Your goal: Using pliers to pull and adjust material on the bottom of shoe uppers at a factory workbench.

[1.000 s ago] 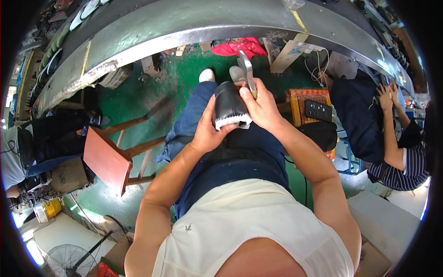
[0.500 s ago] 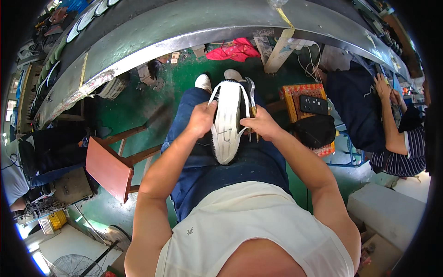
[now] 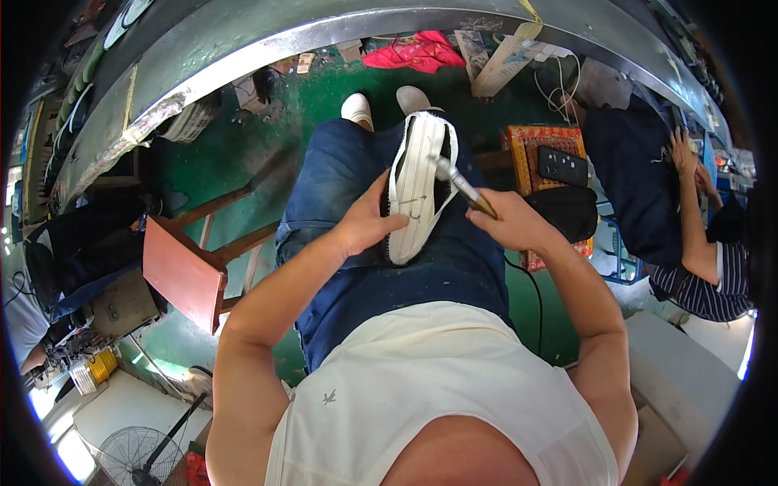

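Note:
On my lap lies a shoe (image 3: 413, 182), sole side up, its pale bottom showing lengthwise lines and a dark mark near the heel. A loose white strip (image 3: 447, 198) runs round its edge, standing off at the right side. My left hand (image 3: 371, 220) grips the shoe's left edge, thumb lying across the bottom. In my right hand (image 3: 509, 220) is a metal hand tool (image 3: 459, 181) with a hammer-like head and a brass-coloured part near my fingers. Its head is over the shoe's right half; whether it touches cannot be told.
A metal bench edge (image 3: 324, 34) curves across the far side. At left stands a reddish stool (image 3: 182, 263). To the right, a phone (image 3: 562, 166) and a black pouch (image 3: 563, 212) lie on an orange-patterned seat (image 3: 519, 154). Another person's hands (image 3: 686, 154) work at far right.
My right hand has moved off the shoe's right edge and swung the tool's head over the shoe. My left thumb has slid onto the shoe's bottom. The shoe is tilted slightly to the right.

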A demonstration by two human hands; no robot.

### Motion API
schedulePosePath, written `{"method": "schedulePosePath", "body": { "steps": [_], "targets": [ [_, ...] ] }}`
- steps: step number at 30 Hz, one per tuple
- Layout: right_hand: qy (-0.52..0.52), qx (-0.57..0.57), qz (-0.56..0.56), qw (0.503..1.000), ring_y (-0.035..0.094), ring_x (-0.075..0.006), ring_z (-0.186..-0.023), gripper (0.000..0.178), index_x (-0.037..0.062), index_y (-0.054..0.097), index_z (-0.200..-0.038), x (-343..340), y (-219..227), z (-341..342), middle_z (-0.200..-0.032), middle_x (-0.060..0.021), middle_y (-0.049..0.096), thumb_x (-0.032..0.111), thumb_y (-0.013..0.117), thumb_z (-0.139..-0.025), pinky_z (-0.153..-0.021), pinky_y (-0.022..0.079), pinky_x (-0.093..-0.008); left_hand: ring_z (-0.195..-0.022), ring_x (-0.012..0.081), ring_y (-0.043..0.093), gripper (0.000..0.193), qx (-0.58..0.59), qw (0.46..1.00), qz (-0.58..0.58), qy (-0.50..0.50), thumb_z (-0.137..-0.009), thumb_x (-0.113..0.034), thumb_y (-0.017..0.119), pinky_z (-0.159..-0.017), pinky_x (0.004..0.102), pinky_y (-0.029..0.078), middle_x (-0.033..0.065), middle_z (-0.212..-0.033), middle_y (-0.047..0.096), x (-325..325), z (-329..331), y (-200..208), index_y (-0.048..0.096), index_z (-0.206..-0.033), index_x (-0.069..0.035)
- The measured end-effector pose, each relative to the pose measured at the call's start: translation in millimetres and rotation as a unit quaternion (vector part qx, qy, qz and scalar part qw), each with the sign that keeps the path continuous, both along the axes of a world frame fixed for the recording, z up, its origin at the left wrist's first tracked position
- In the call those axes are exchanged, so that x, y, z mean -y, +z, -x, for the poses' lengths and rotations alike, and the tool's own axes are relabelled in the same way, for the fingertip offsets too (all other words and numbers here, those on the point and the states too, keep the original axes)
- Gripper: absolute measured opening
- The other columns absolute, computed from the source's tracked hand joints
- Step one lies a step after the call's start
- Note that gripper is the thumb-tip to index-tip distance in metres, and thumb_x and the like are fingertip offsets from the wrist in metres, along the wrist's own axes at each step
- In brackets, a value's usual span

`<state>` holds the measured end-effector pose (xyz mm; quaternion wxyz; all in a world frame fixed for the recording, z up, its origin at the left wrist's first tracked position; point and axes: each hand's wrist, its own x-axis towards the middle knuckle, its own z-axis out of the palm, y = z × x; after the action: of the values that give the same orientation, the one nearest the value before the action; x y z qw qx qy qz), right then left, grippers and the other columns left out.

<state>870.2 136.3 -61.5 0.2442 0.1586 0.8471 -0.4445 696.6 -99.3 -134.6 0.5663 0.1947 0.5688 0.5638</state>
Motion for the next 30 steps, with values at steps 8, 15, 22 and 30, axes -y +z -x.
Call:
{"method": "schedulePosePath", "body": {
  "steps": [8, 15, 22, 30],
  "targets": [
    [0.226, 0.041, -0.191, 0.954, 0.065, -0.0429, -0.098, 0.038, -0.0063, 0.058, -0.122, 11.0, 49.9, 55.5, -0.104, -0.0251, 0.067, 0.013, 0.066, -0.09, -0.086, 0.051, -0.0513, -0.14, 0.0236, 0.044, 0.071, 0.209, 0.974, -0.033, 0.078, -0.101, -0.033, 0.055, -0.118, 0.0375, 0.034, 0.0148, -0.153, 0.045, -8.2, -3.0, 9.5, 0.027, -0.159, -0.002],
    [0.082, -0.161, -0.112, 0.977, 0.066, -0.0407, -0.092, 0.02, 0.0029, 0.06, -0.102, 37.2, -31.7, 30.3, -0.094, -0.0187, 0.068, 0.018, 0.067, -0.09, -0.08, 0.052, -0.0499, -0.131, 0.0262, 0.054, 0.068, 0.061, 0.945, 0.201, 0.25, -0.109, -0.053, 0.031, -0.109, 0.0365, 0.042, 0.0168, -0.139, 0.059, -37.7, -4.1, -15.2, 0.051, -0.146, 0.0],
    [0.111, -0.175, -0.154, 0.966, 0.064, -0.0416, -0.098, 0.029, -0.004, 0.056, -0.11, 15.3, -20.4, 41.7, -0.1, -0.0243, 0.064, 0.015, 0.067, -0.091, -0.087, 0.052, -0.0484, -0.12, 0.0452, 0.06, 0.049, -0.357, 0.906, 0.112, 0.2, -0.11, -0.032, 0.036, -0.102, 0.0437, 0.048, 0.0311, -0.121, 0.066, -23.6, -1.3, -42.5, 0.059, -0.135, 0.003],
    [0.014, -0.137, -0.178, 0.974, 0.068, -0.0385, -0.086, 0.019, 0.0003, 0.057, -0.103, 3.7, -43.6, 37.7, -0.094, -0.0218, 0.067, 0.016, 0.063, -0.095, -0.078, 0.054, -0.0475, -0.115, 0.0479, 0.062, 0.051, -0.538, 0.841, 0.002, 0.049, -0.106, -0.024, 0.044, -0.1, 0.0448, 0.052, 0.0309, -0.15, 0.043, -28.3, 8.7, -32.4, 0.036, -0.155, -0.009]
  ]
}}
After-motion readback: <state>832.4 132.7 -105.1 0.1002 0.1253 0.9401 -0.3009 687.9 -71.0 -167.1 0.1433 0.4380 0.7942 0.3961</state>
